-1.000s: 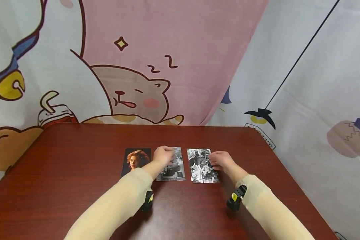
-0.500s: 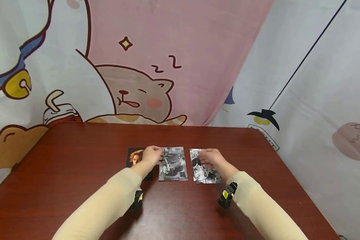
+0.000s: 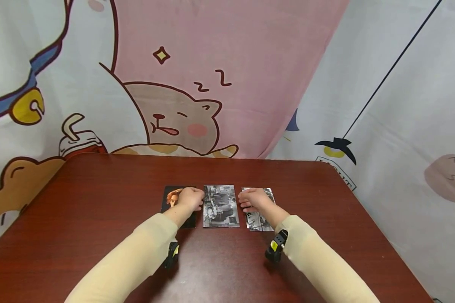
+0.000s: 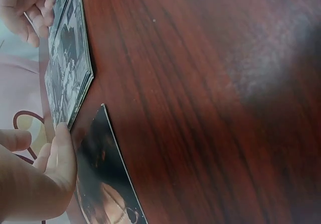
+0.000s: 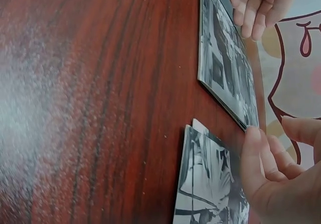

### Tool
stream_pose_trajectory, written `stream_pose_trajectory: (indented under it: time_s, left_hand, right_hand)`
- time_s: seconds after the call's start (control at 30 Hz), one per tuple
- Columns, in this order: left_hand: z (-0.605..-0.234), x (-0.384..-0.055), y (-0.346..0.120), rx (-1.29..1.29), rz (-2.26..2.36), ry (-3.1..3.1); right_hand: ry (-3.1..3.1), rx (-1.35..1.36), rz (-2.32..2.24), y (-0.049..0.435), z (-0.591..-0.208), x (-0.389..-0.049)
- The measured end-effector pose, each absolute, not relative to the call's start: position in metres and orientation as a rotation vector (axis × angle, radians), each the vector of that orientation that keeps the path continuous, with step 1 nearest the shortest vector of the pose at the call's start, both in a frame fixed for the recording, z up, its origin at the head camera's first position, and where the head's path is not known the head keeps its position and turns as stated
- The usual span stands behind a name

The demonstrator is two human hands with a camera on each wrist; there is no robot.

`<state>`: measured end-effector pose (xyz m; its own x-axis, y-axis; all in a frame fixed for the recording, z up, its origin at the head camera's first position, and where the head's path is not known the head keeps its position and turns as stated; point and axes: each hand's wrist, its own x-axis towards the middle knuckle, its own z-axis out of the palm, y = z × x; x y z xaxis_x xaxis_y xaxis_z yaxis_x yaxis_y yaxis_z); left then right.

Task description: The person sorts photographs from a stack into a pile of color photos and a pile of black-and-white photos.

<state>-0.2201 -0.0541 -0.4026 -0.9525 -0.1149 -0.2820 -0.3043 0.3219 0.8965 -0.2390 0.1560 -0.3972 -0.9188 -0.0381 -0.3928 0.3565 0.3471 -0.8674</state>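
A stack of black-and-white photo cards (image 3: 220, 206) lies flat in the middle of a row on the table. My left hand (image 3: 188, 199) is at its left edge, above a dark portrait photo card (image 3: 190, 221); in the left wrist view the fingertips (image 4: 62, 129) touch the stack's edge. From the other side my right hand (image 3: 256, 199) reaches over a second black-and-white pile (image 3: 259, 223), partly hiding it. Its fingertips (image 5: 253, 133) meet the middle stack's right edge in the right wrist view. Fingers of both hands are loosely extended, with nothing gripped.
The reddish-brown wooden table (image 3: 220, 269) extends around the cards. Behind it hangs a cartoon-printed cloth (image 3: 250, 84). In the right pile, a lower card (image 5: 199, 126) sticks out slightly from under the top one.
My left hand has moved left, off the middle stack to its left edge. The right hand has slid left across the right pile to the middle stack. The view has shifted slightly.
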Motion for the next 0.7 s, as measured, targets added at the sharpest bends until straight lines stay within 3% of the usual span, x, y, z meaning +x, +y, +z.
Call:
stream_pose_trajectory:
  time_s: [0.7]
  left_hand:
    - [-0.3997,-0.2155,-0.0542,-0.332,1.686,2.414]
  right_hand:
    - [2.21,0.23,-1.615,0.1482,-0.3945,-0.2403]
